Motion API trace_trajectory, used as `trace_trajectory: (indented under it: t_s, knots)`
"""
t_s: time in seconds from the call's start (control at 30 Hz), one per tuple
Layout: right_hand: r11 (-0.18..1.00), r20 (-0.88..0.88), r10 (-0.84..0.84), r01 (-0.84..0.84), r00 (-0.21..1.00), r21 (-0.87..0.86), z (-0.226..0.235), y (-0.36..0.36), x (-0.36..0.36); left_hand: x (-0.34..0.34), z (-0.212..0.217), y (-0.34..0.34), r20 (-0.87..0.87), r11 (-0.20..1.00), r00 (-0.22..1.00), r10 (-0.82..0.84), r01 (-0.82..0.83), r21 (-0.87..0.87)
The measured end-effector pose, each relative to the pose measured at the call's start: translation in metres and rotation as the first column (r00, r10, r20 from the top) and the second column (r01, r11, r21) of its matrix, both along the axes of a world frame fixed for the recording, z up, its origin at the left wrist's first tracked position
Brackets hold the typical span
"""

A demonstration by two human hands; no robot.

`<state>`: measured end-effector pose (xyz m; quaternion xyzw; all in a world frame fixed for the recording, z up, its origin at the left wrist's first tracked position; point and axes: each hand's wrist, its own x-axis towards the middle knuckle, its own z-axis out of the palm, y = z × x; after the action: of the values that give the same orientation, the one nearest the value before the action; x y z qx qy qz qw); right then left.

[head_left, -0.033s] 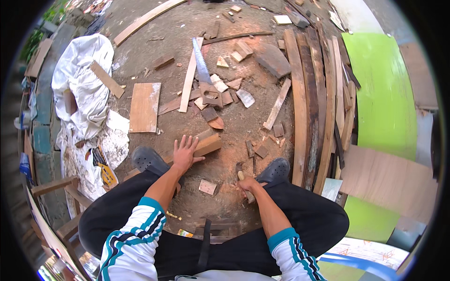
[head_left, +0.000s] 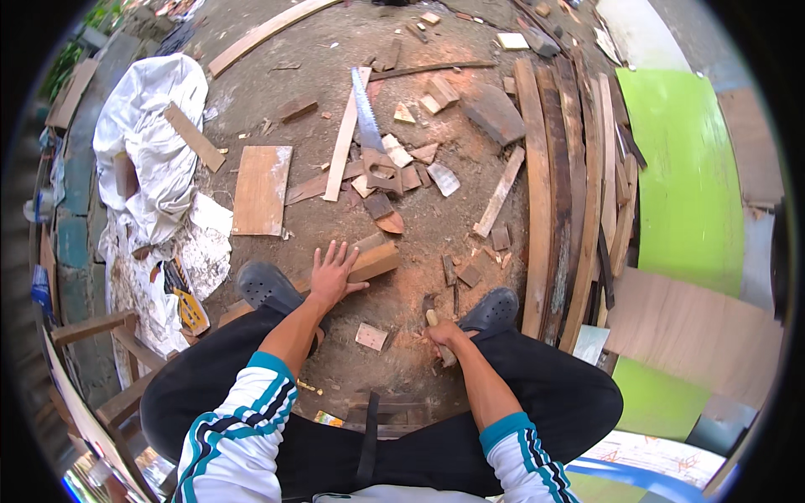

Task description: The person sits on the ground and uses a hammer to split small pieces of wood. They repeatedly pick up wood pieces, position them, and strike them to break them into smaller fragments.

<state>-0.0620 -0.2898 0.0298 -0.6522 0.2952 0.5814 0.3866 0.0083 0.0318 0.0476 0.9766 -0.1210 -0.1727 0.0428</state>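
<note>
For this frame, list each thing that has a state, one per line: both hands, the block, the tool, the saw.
left hand: open, palm flat on the wood block
wood block: lying on the ground, pinned under the left hand
right hand: closed around a wooden tool handle
tool handle: gripped, head hidden
handsaw: lying flat on the ground, untouched

- Left hand (head_left: 331, 275): fingers spread, flat on a wood block (head_left: 373, 261).
- Right hand (head_left: 442, 337): closed around a tool handle (head_left: 433, 319), near the right shoe (head_left: 490, 308).
- Handsaw (head_left: 369, 126): lying among offcuts on sawdust-covered ground.
- Planks (head_left: 558, 193): stacked at right, beside a green panel (head_left: 683, 168).
</note>
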Motion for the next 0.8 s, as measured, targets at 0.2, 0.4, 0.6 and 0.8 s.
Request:
trace_trajectory:
  t_s: [0.2,0.4,0.6,0.8]
  knots:
    - [0.987,0.154,0.138,-0.123,0.978,-0.101,0.042,0.021,0.020,0.009,-0.012,0.011,-0.069,0.983,0.997,0.045,-0.057,-0.174]
    - [0.892,0.757,0.445,-0.156,0.479,-0.425,0.113,0.087,0.033,0.013,-0.010,0.013,-0.203,0.985,0.978,0.039,-0.072,-0.159]
    - [0.776,0.796,0.553,-0.500,0.246,-0.385,0.155,0.144,0.078,0.009,-0.021,0.022,-0.165,0.990,0.986,0.013,-0.036,-0.139]
    - [0.756,0.607,0.653,-0.434,0.452,-0.490,0.123,0.137,0.102,0.021,-0.008,0.007,-0.215,0.986,0.976,-0.023,-0.014,-0.168]
